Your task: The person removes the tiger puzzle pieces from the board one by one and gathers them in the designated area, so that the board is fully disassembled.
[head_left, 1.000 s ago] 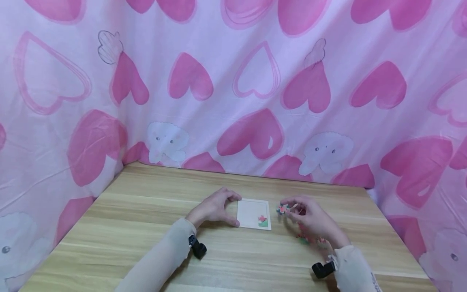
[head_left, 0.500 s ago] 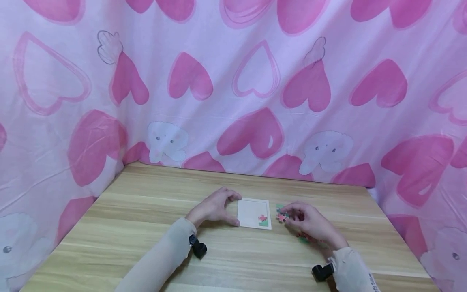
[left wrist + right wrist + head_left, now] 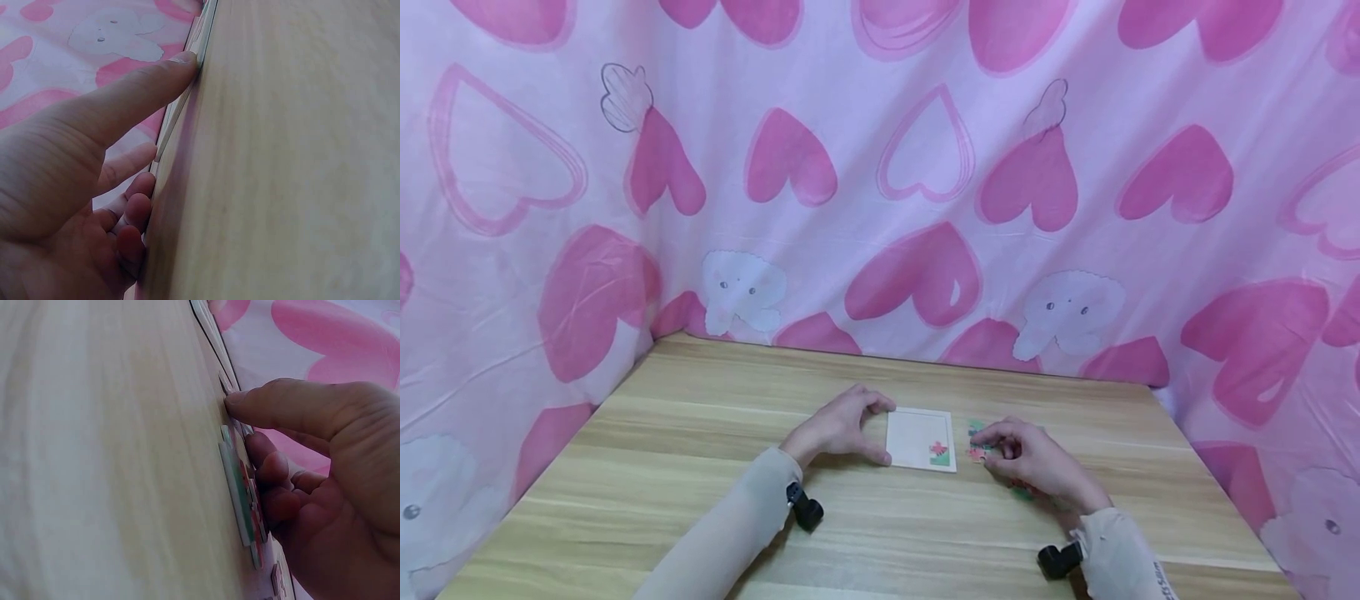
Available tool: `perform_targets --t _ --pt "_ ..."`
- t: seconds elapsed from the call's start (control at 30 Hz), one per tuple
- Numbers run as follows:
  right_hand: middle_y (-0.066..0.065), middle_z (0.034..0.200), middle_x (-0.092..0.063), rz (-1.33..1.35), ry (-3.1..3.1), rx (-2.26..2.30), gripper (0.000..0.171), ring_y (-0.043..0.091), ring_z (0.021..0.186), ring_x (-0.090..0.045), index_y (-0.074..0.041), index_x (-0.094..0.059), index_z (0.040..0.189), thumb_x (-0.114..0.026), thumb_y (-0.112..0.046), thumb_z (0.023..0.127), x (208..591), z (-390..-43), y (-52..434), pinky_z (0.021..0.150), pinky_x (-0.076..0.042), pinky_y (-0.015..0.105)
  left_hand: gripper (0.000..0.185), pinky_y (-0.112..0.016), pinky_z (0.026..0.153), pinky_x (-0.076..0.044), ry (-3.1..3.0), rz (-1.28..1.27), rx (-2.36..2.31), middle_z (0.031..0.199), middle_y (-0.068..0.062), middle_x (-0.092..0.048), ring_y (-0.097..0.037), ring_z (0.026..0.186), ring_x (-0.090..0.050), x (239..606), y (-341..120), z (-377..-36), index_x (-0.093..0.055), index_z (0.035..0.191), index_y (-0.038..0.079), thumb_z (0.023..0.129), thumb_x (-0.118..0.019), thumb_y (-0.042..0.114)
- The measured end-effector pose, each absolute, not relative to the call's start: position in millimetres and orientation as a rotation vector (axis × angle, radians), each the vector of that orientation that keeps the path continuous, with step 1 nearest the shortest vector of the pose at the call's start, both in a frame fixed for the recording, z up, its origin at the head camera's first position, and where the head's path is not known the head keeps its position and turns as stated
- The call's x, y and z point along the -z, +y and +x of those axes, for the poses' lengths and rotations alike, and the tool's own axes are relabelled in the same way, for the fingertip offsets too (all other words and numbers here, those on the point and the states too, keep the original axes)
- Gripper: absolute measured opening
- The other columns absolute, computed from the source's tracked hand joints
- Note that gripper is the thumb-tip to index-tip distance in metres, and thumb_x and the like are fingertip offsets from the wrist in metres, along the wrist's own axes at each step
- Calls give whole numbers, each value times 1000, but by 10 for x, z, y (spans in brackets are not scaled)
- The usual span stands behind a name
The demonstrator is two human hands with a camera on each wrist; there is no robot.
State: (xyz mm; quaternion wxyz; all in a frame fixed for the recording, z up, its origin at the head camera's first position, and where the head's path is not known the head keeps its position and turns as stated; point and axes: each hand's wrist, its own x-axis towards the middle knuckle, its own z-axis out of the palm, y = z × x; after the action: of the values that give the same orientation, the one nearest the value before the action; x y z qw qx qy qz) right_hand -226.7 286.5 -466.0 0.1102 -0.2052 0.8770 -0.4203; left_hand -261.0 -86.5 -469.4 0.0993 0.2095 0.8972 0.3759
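Observation:
A small square puzzle tray (image 3: 917,429) lies on the table, with a pink-and-green puzzle piece (image 3: 939,454) in its near right corner. My left hand (image 3: 842,427) holds the tray's left side, its thumb at the near corner and index finger at the far one. Just right of the tray, my right hand (image 3: 1037,460) has its index finger and thumb around a reddish jigsaw piece (image 3: 976,455) low on the table. A green piece (image 3: 976,425) sits just beyond it. In the right wrist view, the thumb touches a piece's edge, while the index fingertip is hidden.
Several loose red and green pieces (image 3: 240,494) lie overlapping beneath my right palm, partly covered by the hand. The wooden table (image 3: 715,400) ends at a pink heart-patterned curtain (image 3: 820,275) at the back and sides.
My right hand has lowered a jigsaw piece to the table beside the tray and shifted slightly toward me, its fingertips staying at the pieces. The left hand and tray have kept their place.

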Motion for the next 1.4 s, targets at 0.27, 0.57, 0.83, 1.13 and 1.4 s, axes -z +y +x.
perform_targets --t 0.27,0.57,0.83,1.13,1.4 --pt "11 116 -63 -603 2568 1245 30 17 87 -50 -10 -78 132 -82 -12 102 4656 -2260 2860 71 -46 23 85 -45 109 -49 2658 649 -1118 129 -2 -60 -21 114 -55 4686 -871 -2601 -71 145 19 71 -109 36" --pt "12 113 -62 -551 2545 1271 35 18 87 -52 -8 -76 134 -84 -12 100 4647 -2263 2842 69 -48 23 84 -44 108 -49 2651 628 -1120 129 0 -59 -20 114 -54 4682 -866 -2592 -71 145 21 71 -109 35" --pt "12 113 -67 -496 2574 1300 35 19 88 -55 -8 -75 135 -83 -13 101 4611 -2269 2844 71 -49 24 84 -46 110 -49 2646 624 -1131 130 0 -59 -20 115 -55 4687 -871 -2598 -70 145 22 71 -109 35" --pt "8 101 -67 -486 2632 1332 36 17 82 -57 -8 -72 139 -79 -12 104 4505 -2314 2884 65 -51 25 86 -48 115 -48 2659 640 -1132 131 -2 -60 -21 119 -57 4669 -885 -2608 -70 146 20 71 -109 36" --pt "8 100 -68 -524 2703 1318 38 18 81 -61 -8 -72 143 -78 -12 105 4384 -2280 2799 63 -54 27 85 -49 118 -48 2659 681 -1137 131 -2 -61 -23 125 -58 4696 -886 -2601 -71 144 20 70 -108 37"
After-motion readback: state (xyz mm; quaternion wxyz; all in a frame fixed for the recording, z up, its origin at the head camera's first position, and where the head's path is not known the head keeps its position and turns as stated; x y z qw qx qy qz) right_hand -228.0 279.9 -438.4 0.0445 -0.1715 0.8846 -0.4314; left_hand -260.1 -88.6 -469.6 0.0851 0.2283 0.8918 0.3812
